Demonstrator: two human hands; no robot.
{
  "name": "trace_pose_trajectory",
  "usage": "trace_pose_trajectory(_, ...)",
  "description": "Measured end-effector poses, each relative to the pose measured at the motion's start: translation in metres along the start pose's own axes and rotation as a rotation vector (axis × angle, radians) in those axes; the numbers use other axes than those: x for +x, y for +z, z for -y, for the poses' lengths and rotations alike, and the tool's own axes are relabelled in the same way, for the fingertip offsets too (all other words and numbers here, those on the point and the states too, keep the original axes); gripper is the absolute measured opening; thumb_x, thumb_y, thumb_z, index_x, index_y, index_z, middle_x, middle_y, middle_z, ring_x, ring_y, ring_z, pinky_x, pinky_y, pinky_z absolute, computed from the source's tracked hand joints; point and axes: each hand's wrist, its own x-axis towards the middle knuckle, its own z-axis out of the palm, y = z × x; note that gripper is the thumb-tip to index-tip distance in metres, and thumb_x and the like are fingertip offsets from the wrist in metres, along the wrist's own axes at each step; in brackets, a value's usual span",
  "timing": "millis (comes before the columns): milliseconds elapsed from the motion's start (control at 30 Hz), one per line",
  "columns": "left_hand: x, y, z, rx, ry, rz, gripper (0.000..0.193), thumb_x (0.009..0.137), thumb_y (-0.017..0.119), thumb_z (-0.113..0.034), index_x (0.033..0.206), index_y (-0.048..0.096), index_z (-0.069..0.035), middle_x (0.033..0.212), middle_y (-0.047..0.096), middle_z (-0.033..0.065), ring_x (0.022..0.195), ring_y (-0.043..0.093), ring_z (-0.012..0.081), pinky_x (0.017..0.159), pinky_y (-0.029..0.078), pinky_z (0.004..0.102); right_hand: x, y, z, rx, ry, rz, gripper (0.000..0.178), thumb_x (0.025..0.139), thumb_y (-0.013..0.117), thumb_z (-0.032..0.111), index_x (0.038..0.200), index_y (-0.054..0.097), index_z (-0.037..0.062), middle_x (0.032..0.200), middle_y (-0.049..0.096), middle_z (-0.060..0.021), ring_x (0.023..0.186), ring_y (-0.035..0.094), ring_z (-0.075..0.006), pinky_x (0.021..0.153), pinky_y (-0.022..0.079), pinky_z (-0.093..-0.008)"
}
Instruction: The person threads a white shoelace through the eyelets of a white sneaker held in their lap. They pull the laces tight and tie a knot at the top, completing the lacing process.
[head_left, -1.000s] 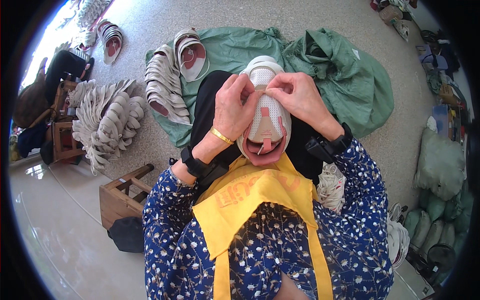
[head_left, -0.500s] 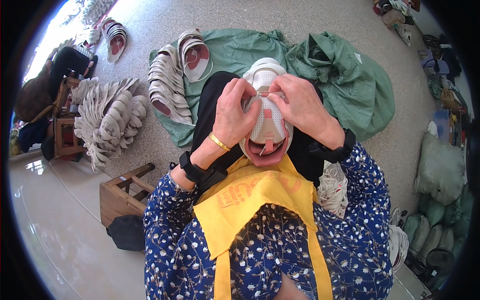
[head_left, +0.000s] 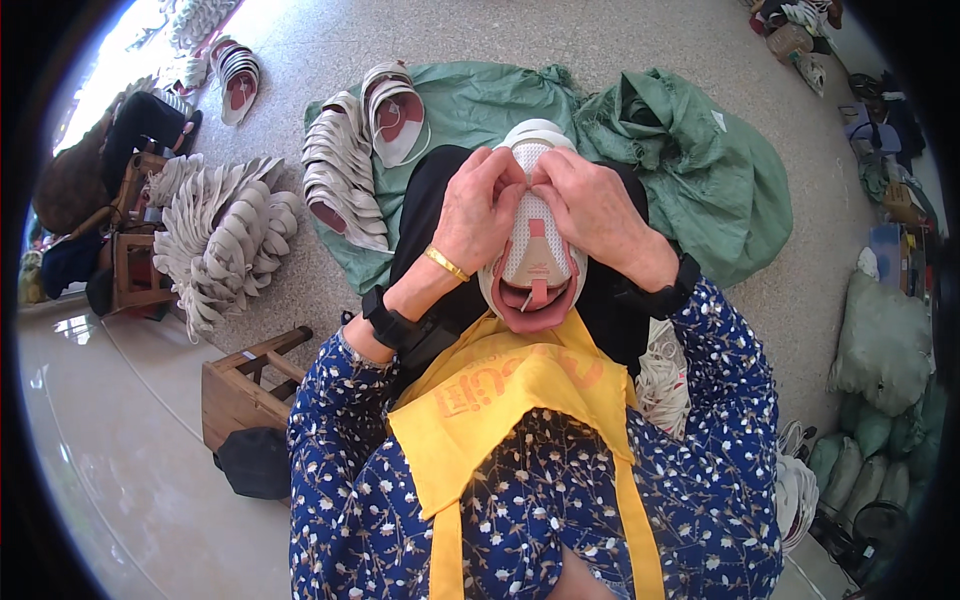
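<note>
A white mesh shoe (head_left: 538,265) with pink trim and a pink collar sits on my lap, its toe pointing away from me. Over the upper part of its tongue, my left hand (head_left: 474,212) and my right hand (head_left: 592,212) meet, almost touching. Both are closed, thumb against fingers, in a pinch. Whatever lies between the fingertips is too small and covered to make out. A pink pull tab (head_left: 538,292) shows at the shoe's opening, with a thin pale end beside it. My yellow apron (head_left: 500,385) lies just below the shoe.
Ahead, stacked shoe uppers (head_left: 342,175) rest on a green sheet (head_left: 475,95), beside a bunched green sack (head_left: 715,190). More uppers (head_left: 225,235) are heaped at left, near a wooden stool (head_left: 245,395). White laces (head_left: 662,380) lie close by my right leg.
My hands have drawn together over the shoe's tongue. Earlier they were slightly apart, with a pinkish strip visible between the fingertips. The shoe stays in about the same place.
</note>
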Motion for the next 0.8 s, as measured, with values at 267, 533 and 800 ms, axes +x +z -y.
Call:
trace_pose_trajectory(267,0.001,-0.020,0.019,0.063,0.017,0.016,0.008,0.091,0.063,0.003,0.094,0.056,0.000,0.081,0.056,0.0078,0.072,0.054,0.0148,0.066,0.047,0.0303,-0.011,-0.019,0.005,0.172,0.230,0.013,0.012,0.090,0.066,0.008,0.099,0.063,0.0017,0.091,0.067,-0.0179,0.085,0.068,-0.0398,0.072,0.054,-0.0487)
trace_pose_trajectory(533,-0.036,-0.145,0.059,-0.322,-0.463,0.034,0.005,0.100,0.064,-0.008,0.096,0.061,-0.005,0.081,0.060,-0.0021,0.074,0.058,0.0074,0.071,0.050,0.0241,-0.038,-0.021,0.007,-0.026,0.204,-0.047,0.026,0.088,0.066,0.001,0.114,0.063,0.0049,0.100,0.069,-0.0167,0.087,0.069,-0.0384,0.072,0.056,-0.0459)
trace_pose_trajectory(800,-0.047,-0.089,0.039,0.501,0.028,-0.054,0.025,0.080,0.067,0.006,0.102,0.056,-0.001,0.100,0.059,0.0164,0.099,0.054,0.0387,0.087,0.047,0.0446,-0.048,-0.010,-0.001,-0.052,0.179,-0.144,0.020,0.093,0.065,0.003,0.113,0.064,0.0043,0.098,0.069,-0.0168,0.085,0.069,-0.0383,0.070,0.057,-0.0451)
